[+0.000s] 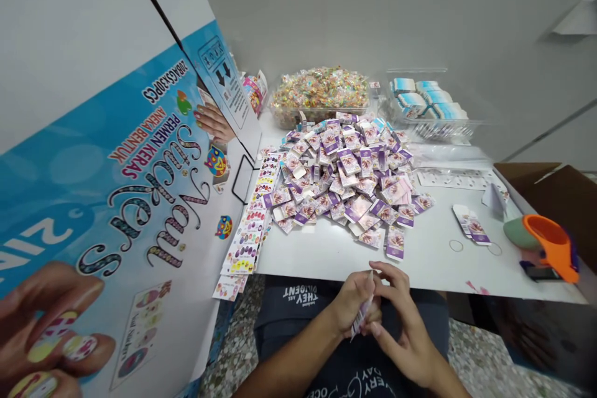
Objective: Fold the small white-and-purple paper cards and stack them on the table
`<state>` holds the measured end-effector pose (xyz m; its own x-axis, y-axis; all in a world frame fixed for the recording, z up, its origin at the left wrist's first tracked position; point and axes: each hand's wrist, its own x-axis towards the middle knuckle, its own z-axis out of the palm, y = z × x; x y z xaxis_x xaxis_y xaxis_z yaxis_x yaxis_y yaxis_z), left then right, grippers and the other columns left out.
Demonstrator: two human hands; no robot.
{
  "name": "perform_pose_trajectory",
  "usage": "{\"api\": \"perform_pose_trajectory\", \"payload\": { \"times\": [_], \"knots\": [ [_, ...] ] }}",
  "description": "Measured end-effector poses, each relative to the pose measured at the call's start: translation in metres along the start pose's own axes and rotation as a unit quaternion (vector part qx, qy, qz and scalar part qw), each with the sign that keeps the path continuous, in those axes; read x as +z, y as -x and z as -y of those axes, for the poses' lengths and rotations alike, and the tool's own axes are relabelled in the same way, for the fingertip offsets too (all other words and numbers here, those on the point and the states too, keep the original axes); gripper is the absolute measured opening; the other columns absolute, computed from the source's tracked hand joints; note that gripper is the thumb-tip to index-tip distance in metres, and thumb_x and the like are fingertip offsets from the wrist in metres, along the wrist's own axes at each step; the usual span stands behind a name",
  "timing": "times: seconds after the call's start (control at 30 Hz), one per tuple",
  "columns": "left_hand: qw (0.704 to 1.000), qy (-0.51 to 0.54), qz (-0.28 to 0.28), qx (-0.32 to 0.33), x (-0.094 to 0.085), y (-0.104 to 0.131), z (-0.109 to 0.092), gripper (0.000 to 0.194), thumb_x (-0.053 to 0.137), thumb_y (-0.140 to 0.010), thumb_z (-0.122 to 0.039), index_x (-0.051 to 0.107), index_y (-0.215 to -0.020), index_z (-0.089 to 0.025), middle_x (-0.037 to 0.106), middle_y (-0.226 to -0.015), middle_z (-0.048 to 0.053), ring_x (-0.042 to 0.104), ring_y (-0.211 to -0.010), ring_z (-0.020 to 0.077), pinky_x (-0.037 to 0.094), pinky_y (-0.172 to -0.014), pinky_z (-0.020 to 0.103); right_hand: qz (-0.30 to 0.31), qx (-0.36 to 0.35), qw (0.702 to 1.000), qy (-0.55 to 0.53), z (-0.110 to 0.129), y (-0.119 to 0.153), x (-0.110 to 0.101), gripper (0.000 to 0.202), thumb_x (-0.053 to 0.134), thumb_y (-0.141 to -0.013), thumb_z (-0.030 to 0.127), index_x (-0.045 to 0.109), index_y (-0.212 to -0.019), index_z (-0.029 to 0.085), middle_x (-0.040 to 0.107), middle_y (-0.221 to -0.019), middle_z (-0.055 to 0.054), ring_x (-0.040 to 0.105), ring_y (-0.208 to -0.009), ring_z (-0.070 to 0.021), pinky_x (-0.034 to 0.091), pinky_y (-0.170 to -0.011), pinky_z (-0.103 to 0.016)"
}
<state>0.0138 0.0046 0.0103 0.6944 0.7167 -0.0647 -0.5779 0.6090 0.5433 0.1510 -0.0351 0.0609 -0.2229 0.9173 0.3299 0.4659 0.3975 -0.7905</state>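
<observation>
Above my lap, just off the table's front edge, my left hand (349, 303) is closed around a thin, flat small box (362, 311), seen nearly edge-on. My right hand (400, 314) is beside it with thumb and fingers spread around the box's right side. Its fingertips come close to the box, and I cannot tell whether they touch it. On the table beyond lies a large heap of small purple-and-white printed boxes (349, 161), some with flaps standing open.
Behind the heap are a clear tub of wrapped candies (321, 90) and a clear tray of blue-white card stacks (426, 99). Nail sticker sheets (249, 230) line the left edge by a large printed carton (153, 155). An orange tape dispenser (555, 245) and brown carton (550, 183) stand right.
</observation>
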Motion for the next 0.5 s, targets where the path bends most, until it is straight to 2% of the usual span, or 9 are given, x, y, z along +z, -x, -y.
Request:
{"api": "perform_pose_trajectory", "payload": {
  "times": [0.07, 0.17, 0.23, 0.27, 0.37, 0.43, 0.5],
  "knots": [
    [1.0, -0.021, 0.002, 0.001, 0.002, 0.001, 0.004, 0.052, 0.065, -0.084, -0.069, 0.054, -0.085, -0.018, 0.044, -0.038, -0.009, 0.03, -0.023, 0.0062, 0.027, -0.028, 0.018, 0.022, 0.019, 0.999, -0.042, 0.002, -0.006, -0.001, 0.029, 0.065, -0.09, 0.031, 0.064, -0.119, 0.028, 0.048, -0.147, -0.012, 0.048, -0.136, -0.034, 0.048, -0.107, -0.052],
    [0.998, -0.066, 0.004, -0.013, -0.002, 0.004, 0.009, 0.061, 0.054, -0.084, -0.077, 0.057, -0.074, -0.017, 0.047, -0.039, -0.004, 0.036, -0.026, 0.0078, 0.025, -0.029, 0.02, 0.128, 0.078, 0.982, -0.116, 0.001, -0.013, -0.007, 0.015, 0.063, -0.094, 0.033, 0.07, -0.105, 0.026, 0.053, -0.142, -0.011, 0.061, -0.119, -0.0279, 0.059, -0.092, -0.04],
    [0.994, -0.104, -0.002, -0.037, -0.005, 0.006, 0.008, 0.067, 0.047, -0.084, -0.081, 0.054, -0.063, -0.017, 0.045, -0.039, -0.002, 0.038, -0.03, 0.0084, 0.025, -0.032, 0.021, 0.193, 0.096, 0.967, -0.139, -0.001, -0.016, -0.013, 0.016, 0.06, -0.097, 0.034, 0.072, -0.095, 0.024, 0.056, -0.136, -0.01, 0.066, -0.106, -0.0227, 0.061, -0.084, -0.035],
    [0.99, -0.131, -0.01, -0.049, -0.006, 0.007, 0.006, 0.069, 0.046, -0.084, -0.082, 0.055, -0.062, -0.017, 0.046, -0.041, -0.002, 0.04, -0.033, 0.0086, 0.027, -0.035, 0.022, 0.204, 0.089, 0.967, -0.126, -0.003, -0.016, -0.015, 0.018, 0.059, -0.098, 0.033, 0.073, -0.091, 0.024, 0.057, -0.134, -0.009, 0.065, -0.106, -0.0222, 0.06, -0.087, -0.036],
    [0.974, -0.214, -0.054, -0.054, -0.003, 0.009, -0.005, 0.066, 0.049, -0.087, -0.078, 0.065, -0.081, -0.014, 0.057, -0.062, 0.0, 0.053, -0.053, 0.0114, 0.041, -0.052, 0.024, 0.173, 0.031, 0.984, -0.006, -0.01, -0.017, -0.015, 0.017, 0.058, -0.098, 0.028, 0.073, -0.094, 0.024, 0.059, -0.131, -0.009, 0.056, -0.122, -0.0265, 0.053, -0.102, -0.045],
    [0.966, -0.241, -0.086, -0.046, 0.0, 0.009, -0.013, 0.059, 0.055, -0.089, -0.071, 0.067, -0.094, -0.013, 0.062, -0.078, 0.003, 0.059, -0.072, 0.0152, 0.046, -0.067, 0.027, 0.139, -0.004, 0.987, 0.085, -0.013, -0.015, -0.01, 0.017, 0.056, -0.098, 0.023, 0.072, -0.104, 0.025, 0.061, -0.128, -0.011, 0.054, -0.122, -0.0285, 0.054, -0.099, -0.048],
    [0.963, -0.235, -0.12, -0.049, 0.003, 0.01, -0.017, 0.055, 0.06, -0.087, -0.066, 0.067, -0.096, -0.013, 0.064, -0.086, 0.005, 0.06, -0.084, 0.0186, 0.046, -0.076, 0.03, 0.106, -0.035, 0.982, 0.155, -0.014, -0.012, -0.003, 0.02, 0.057, -0.097, 0.02, 0.069, -0.112, 0.024, 0.064, -0.125, -0.012, 0.056, -0.118, -0.0297, 0.055, -0.094, -0.05]
  ]
}}
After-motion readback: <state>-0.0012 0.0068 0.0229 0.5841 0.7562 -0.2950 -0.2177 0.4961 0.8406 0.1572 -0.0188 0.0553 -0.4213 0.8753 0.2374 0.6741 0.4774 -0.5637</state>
